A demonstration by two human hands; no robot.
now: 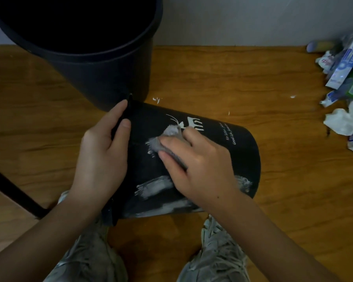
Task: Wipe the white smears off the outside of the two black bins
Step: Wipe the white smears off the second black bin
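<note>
A small black bin lies on its side on the wooden floor, its rim to the left. It carries a white deer print and white lettering. My left hand grips its rim. My right hand presses a grey cloth against the bin's side, just below the deer print. White smears streak the side nearer to me, partly hidden under my right wrist. A larger black bin stands upright behind, touching the small bin's rim.
A heap of rubbish with toothpaste boxes and crumpled tissue lies at the right by the wall. Small white flecks dot the floor. A black bar crosses the floor at the left. My two grey shoes stand below the bin.
</note>
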